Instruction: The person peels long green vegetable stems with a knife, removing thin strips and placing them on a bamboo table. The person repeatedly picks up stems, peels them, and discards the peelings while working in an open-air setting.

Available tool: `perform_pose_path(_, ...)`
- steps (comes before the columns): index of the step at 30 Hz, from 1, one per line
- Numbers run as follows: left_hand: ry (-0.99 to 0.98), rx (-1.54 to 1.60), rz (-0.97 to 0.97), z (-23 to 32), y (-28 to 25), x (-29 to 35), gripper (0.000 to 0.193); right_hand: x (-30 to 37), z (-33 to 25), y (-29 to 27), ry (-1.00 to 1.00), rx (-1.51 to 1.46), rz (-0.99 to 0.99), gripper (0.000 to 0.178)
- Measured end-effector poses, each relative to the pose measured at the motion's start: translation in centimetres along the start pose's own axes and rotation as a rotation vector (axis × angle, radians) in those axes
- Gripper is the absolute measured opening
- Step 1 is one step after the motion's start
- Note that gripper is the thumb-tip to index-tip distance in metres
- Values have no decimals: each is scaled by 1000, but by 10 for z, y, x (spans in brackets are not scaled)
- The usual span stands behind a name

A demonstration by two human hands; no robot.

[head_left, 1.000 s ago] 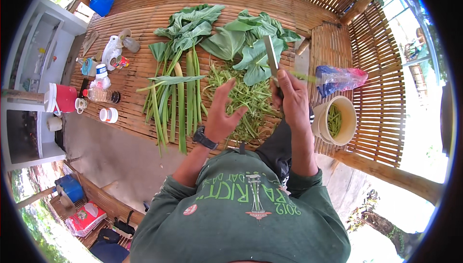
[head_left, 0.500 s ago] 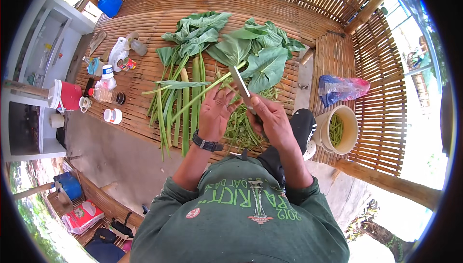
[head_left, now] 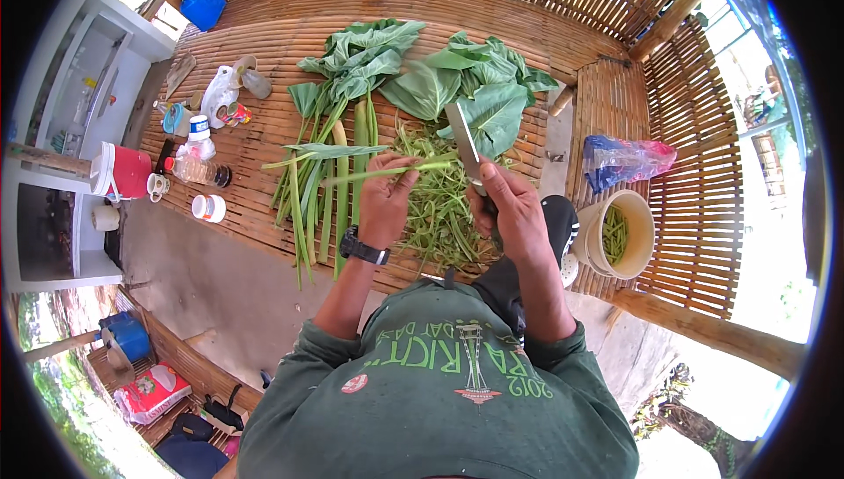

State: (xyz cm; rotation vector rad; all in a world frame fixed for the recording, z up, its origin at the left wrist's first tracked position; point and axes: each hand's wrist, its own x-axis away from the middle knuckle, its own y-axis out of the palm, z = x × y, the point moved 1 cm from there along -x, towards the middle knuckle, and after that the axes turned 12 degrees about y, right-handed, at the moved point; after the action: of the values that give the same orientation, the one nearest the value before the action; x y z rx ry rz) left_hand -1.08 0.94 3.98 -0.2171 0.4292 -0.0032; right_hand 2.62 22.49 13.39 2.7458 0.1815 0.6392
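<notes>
Pinched in my left hand [head_left: 385, 205] is a thin green leaf stalk [head_left: 432, 164], lying nearly level, its right end close to the blade. My right hand [head_left: 512, 214] is wrapped round the handle of a knife [head_left: 462, 136], whose broad blade points up and away from me. Beneath both hands spreads a heap of green peelings [head_left: 440, 220]. Left of them lie long stalks [head_left: 301, 215] with large leaves [head_left: 362, 61] at their far end. More big leaves [head_left: 489, 114] rest beyond the knife.
A cream bucket [head_left: 644, 246] holding green cut pieces [head_left: 614, 235] stands at my right, near a blue and pink plastic bag [head_left: 624, 161]. On the slatted bamboo table's [head_left: 255, 141] left side are a bottle [head_left: 200, 171], a white jar [head_left: 208, 208] and a red jug [head_left: 123, 173].
My left hand has gone from spread fingers to a pinch on the stalk, which now lies flatter and lower. The knife has moved slightly right, away from the leaves' stems.
</notes>
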Motion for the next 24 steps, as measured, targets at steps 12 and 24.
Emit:
perform_pose_path(12,-537,1013,-65,37,-18,7,31,-34,6,-36,10,-255,43,32)
perform_pose_path(24,-123,437,289,41,-33,-2,21,-57,30,-53,129,-462,30,26)
